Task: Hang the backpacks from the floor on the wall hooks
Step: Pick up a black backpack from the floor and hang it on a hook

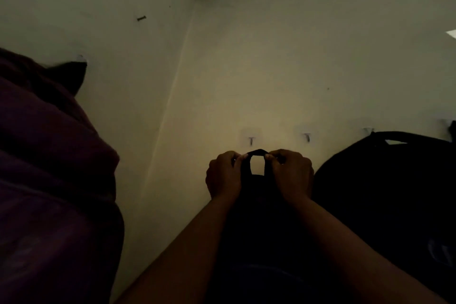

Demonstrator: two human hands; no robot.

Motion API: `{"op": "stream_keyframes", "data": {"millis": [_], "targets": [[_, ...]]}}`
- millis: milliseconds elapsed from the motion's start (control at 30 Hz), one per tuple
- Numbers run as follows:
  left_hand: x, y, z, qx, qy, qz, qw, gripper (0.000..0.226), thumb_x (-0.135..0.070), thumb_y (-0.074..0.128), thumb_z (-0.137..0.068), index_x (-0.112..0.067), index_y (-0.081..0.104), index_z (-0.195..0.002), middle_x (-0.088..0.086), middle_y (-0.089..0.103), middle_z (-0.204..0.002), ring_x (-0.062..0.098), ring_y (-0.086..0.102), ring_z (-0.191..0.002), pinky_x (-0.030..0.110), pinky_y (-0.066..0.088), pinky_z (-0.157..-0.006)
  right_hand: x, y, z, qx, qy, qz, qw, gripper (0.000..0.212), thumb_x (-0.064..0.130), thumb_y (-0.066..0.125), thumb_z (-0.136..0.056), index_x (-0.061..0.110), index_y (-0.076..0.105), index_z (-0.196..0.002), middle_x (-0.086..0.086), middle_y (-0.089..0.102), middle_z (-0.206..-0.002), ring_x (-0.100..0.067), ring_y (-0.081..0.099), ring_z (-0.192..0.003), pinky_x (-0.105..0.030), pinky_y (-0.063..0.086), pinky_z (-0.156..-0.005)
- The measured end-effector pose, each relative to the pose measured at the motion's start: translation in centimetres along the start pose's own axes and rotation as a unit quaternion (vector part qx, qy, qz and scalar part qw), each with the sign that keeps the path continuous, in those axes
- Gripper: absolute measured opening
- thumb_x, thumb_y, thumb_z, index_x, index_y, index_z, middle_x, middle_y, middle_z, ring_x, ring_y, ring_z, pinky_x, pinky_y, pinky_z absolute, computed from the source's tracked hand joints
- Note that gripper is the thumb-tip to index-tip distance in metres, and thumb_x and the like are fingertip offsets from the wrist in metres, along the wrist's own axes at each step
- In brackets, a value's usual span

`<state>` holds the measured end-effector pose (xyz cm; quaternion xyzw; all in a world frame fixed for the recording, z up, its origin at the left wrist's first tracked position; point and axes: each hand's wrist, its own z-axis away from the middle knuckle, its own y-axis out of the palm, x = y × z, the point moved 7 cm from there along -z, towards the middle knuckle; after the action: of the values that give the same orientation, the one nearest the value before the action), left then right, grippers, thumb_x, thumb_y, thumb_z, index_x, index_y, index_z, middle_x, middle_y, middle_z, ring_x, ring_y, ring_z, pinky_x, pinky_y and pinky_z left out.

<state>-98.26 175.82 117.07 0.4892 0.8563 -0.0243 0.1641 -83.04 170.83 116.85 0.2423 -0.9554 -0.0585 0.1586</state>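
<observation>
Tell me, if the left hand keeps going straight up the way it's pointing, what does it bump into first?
Probably the wall hook just above it. The left hand and right hand hold the backpack's loop right under that hook, though how far they are from the wall is unclear.

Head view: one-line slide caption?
Left hand and right hand hold a dark backpack's top loop just below an empty wall hook.

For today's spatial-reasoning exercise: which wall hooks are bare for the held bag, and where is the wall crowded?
Two hooks are bare: one hook directly above the strap loop pinched by the left hand and right hand, and a second hook beside it. Crowded: the right, where a dark hung backpack fills the wall, and the left wall's maroon bag.
</observation>
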Motion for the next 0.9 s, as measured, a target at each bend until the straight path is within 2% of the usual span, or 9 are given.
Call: {"op": "stream_keyframes", "data": {"millis": [133, 267, 400, 500, 600, 667, 767, 833, 900], "targets": [[-0.8, 1.5, -2.4, -0.021, 0.039, 0.004, 0.999, 0.034, -0.041, 0.049, -0.092, -0.014, 0.068, -0.099, 0.01, 0.072, -0.101, 0.029, 0.065, -0.097, 0.032, 0.046, -0.072, -0.5, 0.7, -2.6, -0.036, -0.002, -0.015, 0.999, 0.024, 0.033, 0.058, -0.087, 0.019, 0.073, -0.1, -0.008, 0.074, -0.102, -0.029, 0.066, -0.098, -0.03, 0.049, -0.079], [-0.9, 2.2, -4.2, -0.042, 0.049, -0.008, 0.998, 0.036, -0.041, 0.047, -0.093, -0.013, 0.067, -0.099, 0.01, 0.072, -0.101, 0.03, 0.064, -0.096, 0.028, 0.04, -0.069, -0.2, 1.7, -4.3, -0.03, -0.02, -0.018, 0.999, 0.025, 0.032, 0.056, -0.087, 0.018, 0.073, -0.099, -0.01, 0.074, -0.102, -0.031, 0.066, -0.099, -0.035, 0.052, -0.082], [-0.6, 1.9, -6.3, -0.064, 0.047, -0.011, 0.997, 0.034, -0.04, 0.048, -0.092, -0.013, 0.068, -0.099, 0.012, 0.072, -0.101, 0.033, 0.064, -0.096, 0.034, 0.047, -0.074, 1.0, 2.8, -5.8, -0.007, -0.032, -0.006, 0.999, 0.026, 0.032, 0.052, -0.089, 0.02, 0.072, -0.101, -0.01, 0.073, -0.104, -0.03, 0.065, -0.098, -0.035, 0.051, -0.082], [-0.1, 2.3, -7.9, -0.031, 0.015, -0.018, 0.999, 0.033, -0.039, 0.053, -0.09, -0.013, 0.07, -0.1, 0.015, 0.07, -0.104, 0.034, 0.064, -0.099, 0.035, 0.048, -0.076, 1.0, 3.6, -6.8, 0.002, -0.014, -0.007, 1.0, 0.024, 0.034, 0.055, -0.087, 0.023, 0.071, -0.102, -0.008, 0.072, -0.107, -0.028, 0.065, -0.1, -0.033, 0.05, -0.083], [1.3, 3.0, -8.6, 0.03, -0.045, 0.029, 0.998, 0.033, -0.04, 0.063, -0.082, -0.01, 0.074, -0.091, 0.017, 0.071, -0.099, 0.033, 0.065, -0.094, 0.029, 0.043, -0.069, 0.3, 4.1, -7.1, 0.002, 0.02, -0.019, 1.0, 0.02, 0.033, 0.06, -0.083, 0.024, 0.073, -0.095, -0.007, 0.072, -0.106, -0.028, 0.064, -0.1, -0.033, 0.051, -0.084], [2.2, 3.0, -8.3, 0.042, -0.073, 0.041, 0.996, 0.035, -0.042, 0.068, -0.078, -0.009, 0.074, -0.087, 0.017, 0.072, -0.096, 0.033, 0.066, -0.093, 0.028, 0.043, -0.069, 0.2, 4.2, -6.8, 0.012, 0.021, -0.004, 1.0, 0.019, 0.031, 0.062, -0.081, 0.022, 0.074, -0.094, -0.009, 0.072, -0.105, -0.029, 0.064, -0.099, -0.033, 0.051, -0.083], [2.6, 2.6, -7.0, 0.043, -0.063, 0.037, 0.996, 0.034, -0.039, 0.069, -0.078, -0.006, 0.074, -0.079, 0.018, 0.073, -0.089, 0.032, 0.067, -0.089, 0.026, 0.04, -0.065, 0.4, 4.7, -5.6, 0.035, 0.01, 0.011, 0.999, 0.021, 0.027, 0.06, -0.082, 0.019, 0.074, -0.096, -0.01, 0.072, -0.105, -0.029, 0.064, -0.099, -0.032, 0.051, -0.082], [2.4, 2.3, -6.1, 0.046, -0.051, 0.037, 0.997, 0.03, -0.035, 0.07, -0.078, -0.006, 0.075, -0.085, 0.016, 0.074, -0.092, 0.029, 0.067, -0.091, 0.024, 0.042, -0.066, 0.3, 4.8, -4.9, 0.048, 0.009, 0.01, 0.999, 0.021, 0.026, 0.059, -0.084, 0.018, 0.072, -0.098, -0.01, 0.071, -0.107, -0.028, 0.064, -0.101, -0.031, 0.05, -0.081], [2.1, 1.9, -5.6, 0.062, -0.045, 0.031, 0.997, 0.025, -0.027, 0.071, -0.078, -0.006, 0.075, -0.093, 0.015, 0.074, -0.099, 0.027, 0.067, -0.097, 0.025, 0.048, -0.075, 0.4, 4.7, -4.6, 0.078, 0.008, 0.006, 0.997, 0.023, 0.024, 0.058, -0.086, 0.017, 0.07, -0.105, -0.009, 0.07, -0.113, -0.026, 0.062, -0.105, -0.03, 0.048, -0.085]]}}
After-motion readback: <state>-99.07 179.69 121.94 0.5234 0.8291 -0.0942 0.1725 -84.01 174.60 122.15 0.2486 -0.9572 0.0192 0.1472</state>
